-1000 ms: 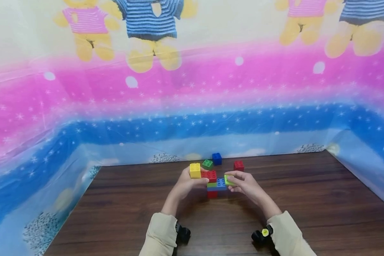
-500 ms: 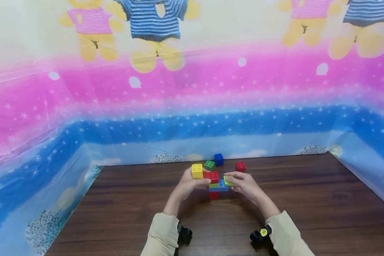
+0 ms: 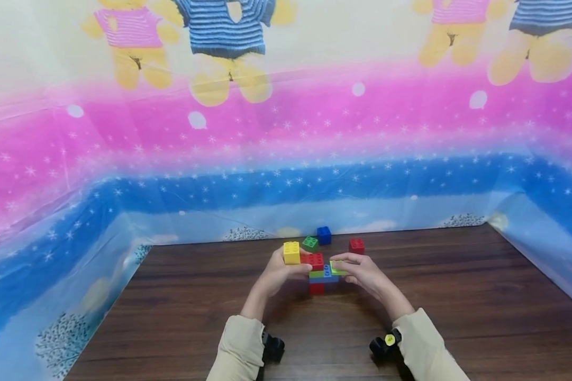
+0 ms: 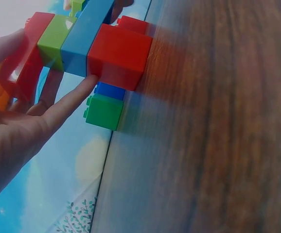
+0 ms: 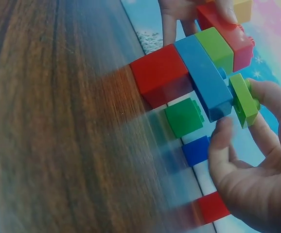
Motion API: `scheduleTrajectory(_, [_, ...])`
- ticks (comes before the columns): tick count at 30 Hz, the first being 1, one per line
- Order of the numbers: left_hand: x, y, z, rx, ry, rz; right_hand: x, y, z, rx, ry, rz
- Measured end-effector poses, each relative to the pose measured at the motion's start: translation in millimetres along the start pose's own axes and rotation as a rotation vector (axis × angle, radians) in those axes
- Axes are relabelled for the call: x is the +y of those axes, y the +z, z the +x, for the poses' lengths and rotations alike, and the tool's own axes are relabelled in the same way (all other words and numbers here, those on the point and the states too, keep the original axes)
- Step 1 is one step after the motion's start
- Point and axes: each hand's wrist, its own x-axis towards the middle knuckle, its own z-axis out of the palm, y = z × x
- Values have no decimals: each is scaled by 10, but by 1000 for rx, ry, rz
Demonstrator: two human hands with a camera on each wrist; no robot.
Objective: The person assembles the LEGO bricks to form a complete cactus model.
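Note:
My left hand (image 3: 273, 272) holds a stack of toy building bricks upright at the table. From the bottom it has a red brick (image 4: 121, 56), a long blue brick (image 5: 203, 77), a lime green brick (image 5: 215, 48) and a long red brick (image 3: 315, 260). A yellow brick (image 3: 291, 253) tops its left end. In the left wrist view, one fingertip touches the bottom red brick. My right hand (image 3: 369, 274) pinches a thin lime green brick (image 5: 245, 100) right at the blue brick's free end. Its thumb tip is at the blue brick's underside.
Behind the stack, a green brick (image 3: 309, 243) and a dark blue brick (image 3: 324, 235) lie near the back edge of the wooden table (image 3: 195, 296). Another red brick (image 3: 356, 245) lies beyond the right hand. A patterned cloth (image 3: 286, 185) hangs along the back and sides.
The right hand has shifted slightly left with the thin lime green brick, which now overlaps more of the blue brick. The left hand keeps its grip on the stack.

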Motion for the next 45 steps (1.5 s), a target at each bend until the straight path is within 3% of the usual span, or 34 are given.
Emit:
scheduleTrajectory(10, [9,-10,-21,2,6,9,13,46,48,-66,31,133])
scheduleTrajectory(27, [-4,-3,-4,-8,-5,-8,26,15,72,-154,93,241])
scheduleTrajectory(45, [17,12,-7,2,-20,-19,62,37,78,-89,90,255])
